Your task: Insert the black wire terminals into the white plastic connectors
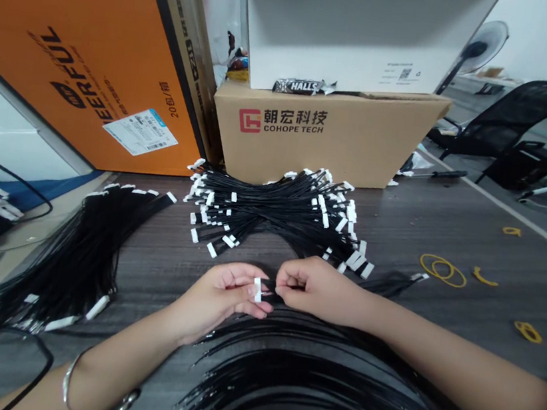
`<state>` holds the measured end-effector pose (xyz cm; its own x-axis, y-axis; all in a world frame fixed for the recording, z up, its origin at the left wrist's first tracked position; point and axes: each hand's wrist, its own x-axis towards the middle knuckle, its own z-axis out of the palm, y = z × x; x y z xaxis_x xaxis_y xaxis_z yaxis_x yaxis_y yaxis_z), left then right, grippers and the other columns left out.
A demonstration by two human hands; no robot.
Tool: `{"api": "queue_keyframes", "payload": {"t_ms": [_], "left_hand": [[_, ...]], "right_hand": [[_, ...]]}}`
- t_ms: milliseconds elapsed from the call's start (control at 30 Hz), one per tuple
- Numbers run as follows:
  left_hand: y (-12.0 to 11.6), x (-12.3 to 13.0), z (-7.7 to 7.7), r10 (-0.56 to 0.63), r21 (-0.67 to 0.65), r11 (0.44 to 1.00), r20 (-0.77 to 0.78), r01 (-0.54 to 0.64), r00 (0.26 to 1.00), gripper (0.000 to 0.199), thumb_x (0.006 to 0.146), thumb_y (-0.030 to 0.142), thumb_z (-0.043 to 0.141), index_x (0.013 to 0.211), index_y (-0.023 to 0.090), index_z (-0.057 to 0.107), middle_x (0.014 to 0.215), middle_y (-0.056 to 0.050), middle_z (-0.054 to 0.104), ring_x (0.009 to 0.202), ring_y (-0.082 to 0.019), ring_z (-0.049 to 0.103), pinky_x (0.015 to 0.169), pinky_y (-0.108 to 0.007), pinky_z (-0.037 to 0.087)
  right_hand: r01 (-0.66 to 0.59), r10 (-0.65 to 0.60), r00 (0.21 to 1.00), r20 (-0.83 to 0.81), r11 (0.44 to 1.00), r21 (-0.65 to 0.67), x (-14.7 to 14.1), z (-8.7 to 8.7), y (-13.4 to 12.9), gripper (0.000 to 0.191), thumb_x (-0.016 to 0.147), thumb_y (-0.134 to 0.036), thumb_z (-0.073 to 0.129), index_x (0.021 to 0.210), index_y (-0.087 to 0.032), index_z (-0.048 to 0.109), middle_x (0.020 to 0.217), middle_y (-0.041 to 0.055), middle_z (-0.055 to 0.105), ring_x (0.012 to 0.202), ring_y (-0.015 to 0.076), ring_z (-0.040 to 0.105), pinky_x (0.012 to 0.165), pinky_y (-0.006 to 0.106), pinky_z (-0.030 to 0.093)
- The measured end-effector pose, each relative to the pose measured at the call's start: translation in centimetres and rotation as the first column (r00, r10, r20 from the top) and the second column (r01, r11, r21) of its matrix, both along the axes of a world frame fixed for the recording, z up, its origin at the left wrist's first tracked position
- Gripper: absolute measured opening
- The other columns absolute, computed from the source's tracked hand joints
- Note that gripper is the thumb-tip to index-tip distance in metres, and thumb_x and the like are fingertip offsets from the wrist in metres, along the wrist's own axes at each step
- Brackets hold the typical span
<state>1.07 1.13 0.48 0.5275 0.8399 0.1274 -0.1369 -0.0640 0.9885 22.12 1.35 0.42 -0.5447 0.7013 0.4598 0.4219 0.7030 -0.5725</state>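
Two bare hands over a dark wood-grain table (403,215), seen from above, work at one black wire and its end piece. The left hand (218,298) is half closed, its thumb and fingers grasping a small white plug (257,289) upright. The right hand (317,290) is curled tighter, its fingertips (287,289) pinching the black wire (269,287) just beside that plug. Neither hand is released or clenched into a fist, and the two almost touch.

Landmark: the cardboard box (312,139) printed COHOPE TECH. Directly in front of it lies a heap of white-tipped wires (272,211), with the hands just beyond the heap, farther from the box. Front left of the box is a long wire bundle (59,257); straight ahead of it, under the forearms, a fan of loose wires (310,385) — and front right, yellow rubber bands (441,269).
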Motion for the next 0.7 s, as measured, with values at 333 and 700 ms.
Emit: {"api": "queue_keyframes", "payload": {"t_ms": [333,700], "left_hand": [[0.3,-0.1,0.1,0.002,-0.032,0.999,0.045,0.000,0.999,0.026,0.072,0.018,0.079,0.094,0.009,0.068,0.089,-0.008,0.072,0.076,-0.017,0.072,0.073,-0.026,0.058],[-0.1,0.2,0.0,-0.001,0.000,1.000,0.021,0.001,1.000,0.024,0.074,0.017,0.077,0.094,0.009,0.067,0.085,-0.008,0.073,0.078,-0.019,0.072,0.071,-0.026,0.059]], "right_hand": [[0.047,-0.047,0.999,-0.019,0.999,0.001,0.0,0.1,0.0,0.013,0.081,-0.024,0.055,0.076,-0.014,0.062,0.065,-0.0010,0.060,0.059,0.0081,0.048,0.056,0.022,0.038],[0.194,-0.195,0.981,0.001,0.975,0.107,-0.5,0.0,-1.3,0.010,0.075,-0.018,0.056,0.067,-0.017,0.062,0.054,-0.0046,0.054,0.051,0.0064,0.043,0.050,0.021,0.031]]}}
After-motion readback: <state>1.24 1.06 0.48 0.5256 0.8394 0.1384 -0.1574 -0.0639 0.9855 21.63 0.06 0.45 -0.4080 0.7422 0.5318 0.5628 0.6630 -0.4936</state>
